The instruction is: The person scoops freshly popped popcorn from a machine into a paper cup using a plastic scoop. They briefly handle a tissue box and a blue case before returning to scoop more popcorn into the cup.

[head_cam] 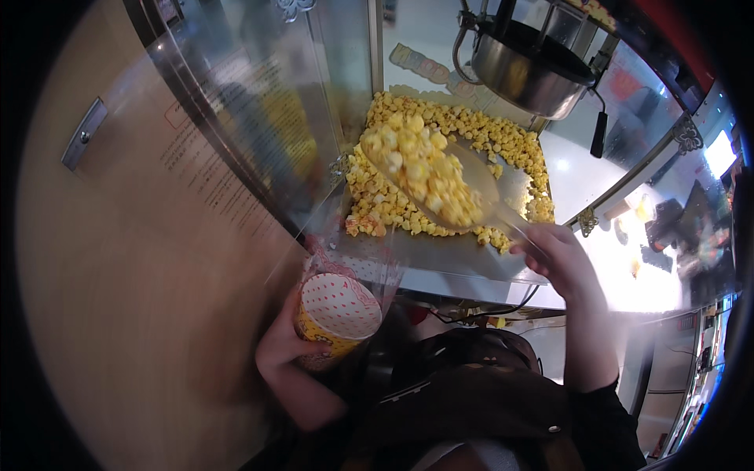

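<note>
My left hand point(283, 347) grips a yellow paper popcorn cup point(321, 352) from its left side. The cup tilts a little, mouth upward, and its white inner wall point(341, 303) has red dots; no popcorn shows in it. Clear plastic with a pink print point(390, 277), seemingly a bag, stands around and behind the cup's rim. In my right hand point(556, 253) is the handle of a clear plastic scoop point(480, 171). Heaped popcorn point(415, 156) fills the scoop, which is over the metal floor point(447, 250) of the popcorn machine, up and right of the cup.
More popcorn point(518, 141) lies around the machine floor. Above hangs a steel kettle point(524, 73) with a black-handled lever point(598, 135). A clear door panel point(265, 112) and a wooden panel point(118, 265) bound the left. A black cable point(500, 312) runs beneath the front edge.
</note>
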Available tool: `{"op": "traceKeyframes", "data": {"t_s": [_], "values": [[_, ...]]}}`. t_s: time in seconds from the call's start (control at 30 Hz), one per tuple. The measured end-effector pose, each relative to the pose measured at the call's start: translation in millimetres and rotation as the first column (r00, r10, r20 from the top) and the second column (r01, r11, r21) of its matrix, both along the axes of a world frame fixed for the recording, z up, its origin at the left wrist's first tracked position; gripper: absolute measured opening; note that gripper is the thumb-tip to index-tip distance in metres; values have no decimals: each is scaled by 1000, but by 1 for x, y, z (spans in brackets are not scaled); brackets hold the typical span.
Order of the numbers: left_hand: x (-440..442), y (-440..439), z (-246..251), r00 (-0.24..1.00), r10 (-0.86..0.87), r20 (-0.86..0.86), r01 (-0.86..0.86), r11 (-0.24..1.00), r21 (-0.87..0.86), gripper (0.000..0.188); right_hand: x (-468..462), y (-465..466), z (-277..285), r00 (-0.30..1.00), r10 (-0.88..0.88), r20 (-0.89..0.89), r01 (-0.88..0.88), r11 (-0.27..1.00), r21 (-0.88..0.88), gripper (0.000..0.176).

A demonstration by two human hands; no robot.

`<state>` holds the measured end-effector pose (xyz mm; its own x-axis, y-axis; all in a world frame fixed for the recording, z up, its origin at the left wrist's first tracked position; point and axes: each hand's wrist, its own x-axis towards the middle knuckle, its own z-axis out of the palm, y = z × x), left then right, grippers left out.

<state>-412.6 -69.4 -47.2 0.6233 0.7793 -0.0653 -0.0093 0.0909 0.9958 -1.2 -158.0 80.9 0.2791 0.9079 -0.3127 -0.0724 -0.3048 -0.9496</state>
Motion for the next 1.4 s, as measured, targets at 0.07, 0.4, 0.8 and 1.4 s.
{"op": "traceKeyframes", "data": {"t_s": [0.07, 0.4, 0.8, 1.4], "values": [[2, 2, -1, 997, -26, 79, 32, 997, -73, 120, 5, -24, 5, 999, 43, -20, -42, 999, 13, 35], [5, 12, -12, 986, -163, 28, 165, 985, -55, 116, 27, -88, 40, 985, 132, 108, -110, 976, -189, 40], [16, 18, 7, 954, -298, -20, 299, 952, 63, 116, 22, -114, 80, 984, 156, 90, -141, 978, -152, 28], [64, 8, 4, 899, -436, 29, 437, 899, -32, 122, -38, -59, 183, 600, 542, 588, -120, 787, -605, 25]]}}
